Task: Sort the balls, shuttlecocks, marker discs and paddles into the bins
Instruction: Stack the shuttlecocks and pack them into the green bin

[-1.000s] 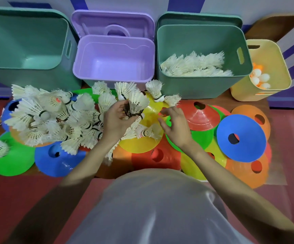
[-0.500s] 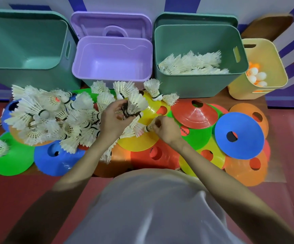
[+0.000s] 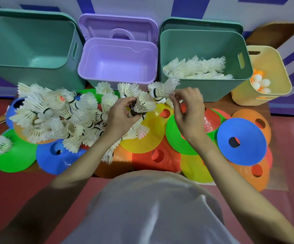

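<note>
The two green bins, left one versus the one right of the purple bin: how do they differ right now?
The left green bin shows a bare floor; the right green bin holds a layer of white shuttlecocks. The left one runs off the frame's left edge; the right one shows whole. Both share colour, side handle slots and a lid behind.

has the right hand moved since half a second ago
Yes. The right hand has risen from the yellow marker disc toward the green bin that holds shuttlecocks, and now pinches a shuttlecock near that bin's front wall.
</note>
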`<move>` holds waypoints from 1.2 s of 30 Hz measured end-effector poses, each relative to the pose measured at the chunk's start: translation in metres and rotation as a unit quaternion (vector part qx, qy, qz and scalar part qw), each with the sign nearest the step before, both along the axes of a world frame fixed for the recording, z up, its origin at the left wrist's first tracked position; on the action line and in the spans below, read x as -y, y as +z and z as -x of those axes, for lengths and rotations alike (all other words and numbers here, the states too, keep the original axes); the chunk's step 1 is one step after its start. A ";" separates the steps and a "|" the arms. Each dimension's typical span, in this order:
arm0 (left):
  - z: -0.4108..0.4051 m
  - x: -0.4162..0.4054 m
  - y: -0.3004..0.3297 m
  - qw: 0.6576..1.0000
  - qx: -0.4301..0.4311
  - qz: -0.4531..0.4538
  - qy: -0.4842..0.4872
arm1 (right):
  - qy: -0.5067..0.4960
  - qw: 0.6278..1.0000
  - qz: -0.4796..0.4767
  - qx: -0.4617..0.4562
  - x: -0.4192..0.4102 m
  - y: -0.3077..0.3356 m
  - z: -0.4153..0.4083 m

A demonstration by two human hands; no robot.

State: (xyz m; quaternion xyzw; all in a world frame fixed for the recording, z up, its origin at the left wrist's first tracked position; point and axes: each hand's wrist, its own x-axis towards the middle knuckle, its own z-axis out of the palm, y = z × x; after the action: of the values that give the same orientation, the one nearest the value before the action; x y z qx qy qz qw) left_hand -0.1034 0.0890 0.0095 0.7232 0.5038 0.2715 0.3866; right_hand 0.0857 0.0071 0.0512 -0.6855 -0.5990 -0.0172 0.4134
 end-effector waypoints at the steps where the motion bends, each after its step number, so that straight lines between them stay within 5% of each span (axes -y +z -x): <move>1: 0.001 0.000 0.000 1.000 0.003 -0.003 -0.001 | 0.020 1.000 0.016 0.013 -0.001 -0.002 0.002; 7: 0.006 0.003 0.005 1.000 0.025 -0.010 -0.004 | 0.168 0.979 0.112 0.001 -0.017 -0.017 0.014; 15: 0.037 0.002 0.007 0.986 0.071 0.056 0.141 | 0.086 0.988 0.082 -0.100 -0.025 -0.034 0.032; 21: 0.051 0.007 0.002 0.983 0.072 0.065 0.158 | 0.230 0.913 0.332 0.056 -0.039 -0.074 0.044; 28: 0.056 0.006 0.002 0.981 0.077 0.063 0.166 | 0.266 0.859 0.379 0.217 -0.066 -0.091 0.067; 36: 0.053 0.001 0.003 0.981 0.076 0.066 0.168 | 0.220 0.849 0.399 0.268 -0.070 -0.073 0.063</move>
State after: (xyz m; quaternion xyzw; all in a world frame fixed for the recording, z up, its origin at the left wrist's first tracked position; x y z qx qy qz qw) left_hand -0.1563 0.0878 0.0127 0.5784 0.6043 0.3526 0.4195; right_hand 0.0232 0.0771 -0.0223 -0.6102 -0.7772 0.1313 -0.0794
